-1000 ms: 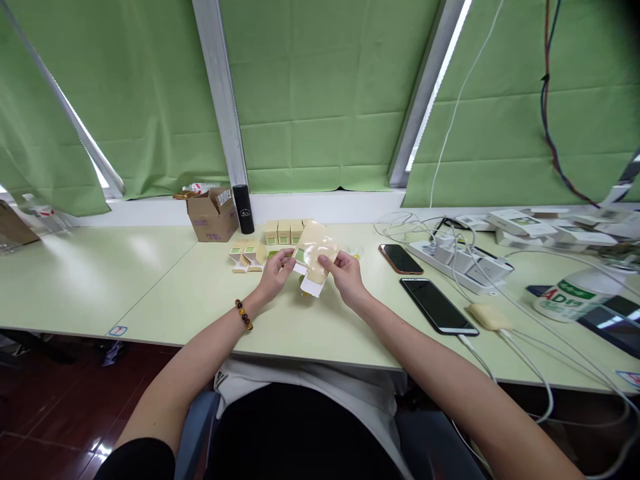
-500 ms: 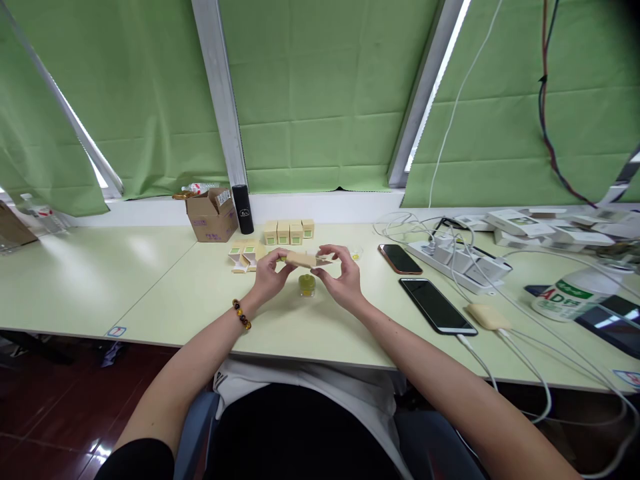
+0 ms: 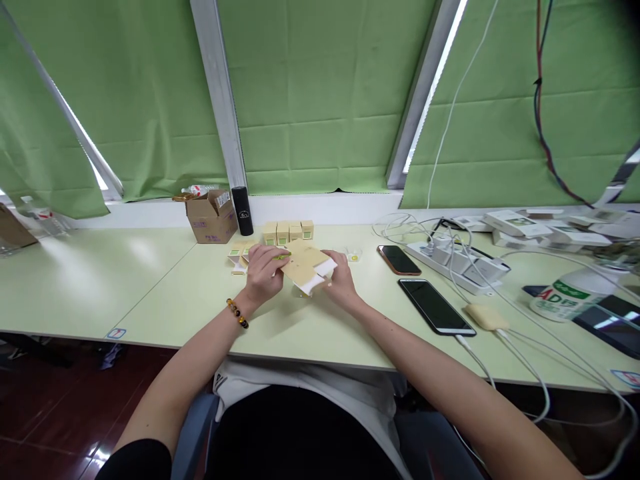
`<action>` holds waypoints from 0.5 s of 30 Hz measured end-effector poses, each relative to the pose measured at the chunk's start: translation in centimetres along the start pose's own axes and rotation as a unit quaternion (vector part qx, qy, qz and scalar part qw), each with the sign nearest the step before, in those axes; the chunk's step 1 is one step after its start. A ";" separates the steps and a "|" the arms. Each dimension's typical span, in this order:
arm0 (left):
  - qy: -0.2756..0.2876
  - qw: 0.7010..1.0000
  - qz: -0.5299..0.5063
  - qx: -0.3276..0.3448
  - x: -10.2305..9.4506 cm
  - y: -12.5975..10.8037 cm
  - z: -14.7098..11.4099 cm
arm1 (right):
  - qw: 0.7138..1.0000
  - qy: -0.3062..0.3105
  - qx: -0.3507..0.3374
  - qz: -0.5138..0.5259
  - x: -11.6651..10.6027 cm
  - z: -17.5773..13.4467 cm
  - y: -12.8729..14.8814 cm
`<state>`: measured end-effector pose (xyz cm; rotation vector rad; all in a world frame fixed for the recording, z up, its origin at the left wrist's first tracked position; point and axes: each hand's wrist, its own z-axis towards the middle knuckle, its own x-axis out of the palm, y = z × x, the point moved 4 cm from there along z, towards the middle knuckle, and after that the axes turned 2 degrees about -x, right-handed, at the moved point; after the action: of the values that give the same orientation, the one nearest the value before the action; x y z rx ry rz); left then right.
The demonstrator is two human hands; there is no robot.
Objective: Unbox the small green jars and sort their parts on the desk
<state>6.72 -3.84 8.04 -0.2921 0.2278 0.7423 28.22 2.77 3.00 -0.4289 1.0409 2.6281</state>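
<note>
A pale yellow cardboard box point(image 3: 301, 261), its end flaps with white insides sticking out, is held above the table between both hands. My left hand point(image 3: 265, 272) is closed on its left side, fingers over the top. On the right side, my right hand point(image 3: 341, 279) grips the card near the flaps. Below the card, the small jar is almost wholly hidden. Beside my left hand lie folded small cartons point(image 3: 239, 257). Behind the hands stands a row of several small yellow boxes point(image 3: 283, 232). A small clear item point(image 3: 354, 254) lies right of the right hand.
A brown carton point(image 3: 211, 219) and a black cylinder point(image 3: 242, 211) stand at the back left. To the right are two phones point(image 3: 399, 260), a power strip point(image 3: 455, 267) with tangled white cables, a yellow charger block point(image 3: 486, 317) and a white bottle point(image 3: 575, 292).
The cardboard box has been tilted and turned, so its broad face and white-lined flaps now show. My left hand has rolled over its top. The jar beneath has become mostly covered.
</note>
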 end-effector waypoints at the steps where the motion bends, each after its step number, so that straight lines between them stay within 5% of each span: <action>1: -0.013 1.000 -0.002 -0.017 -0.3 -0.1 0.4 | 1.000 0.002 0.004 0.003 0.0 0.0 0.0; 6: -0.054 0.979 -0.003 -0.197 -3.3 1.3 2.6 | 0.999 0.019 0.022 0.018 0.0 -0.1 -0.1; 10: 0.014 0.938 -0.018 -0.347 -6.6 3.9 2.5 | 0.999 0.023 0.023 0.024 0.0 -0.1 0.0; 15: 0.142 0.880 0.056 -0.450 -9.5 6.6 -1.4 | 0.999 0.030 0.034 0.026 0.2 -0.1 0.1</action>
<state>-4.79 -5.71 8.46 -1.2924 0.1615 0.8843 28.07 2.67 2.91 -0.4743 1.1724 2.6299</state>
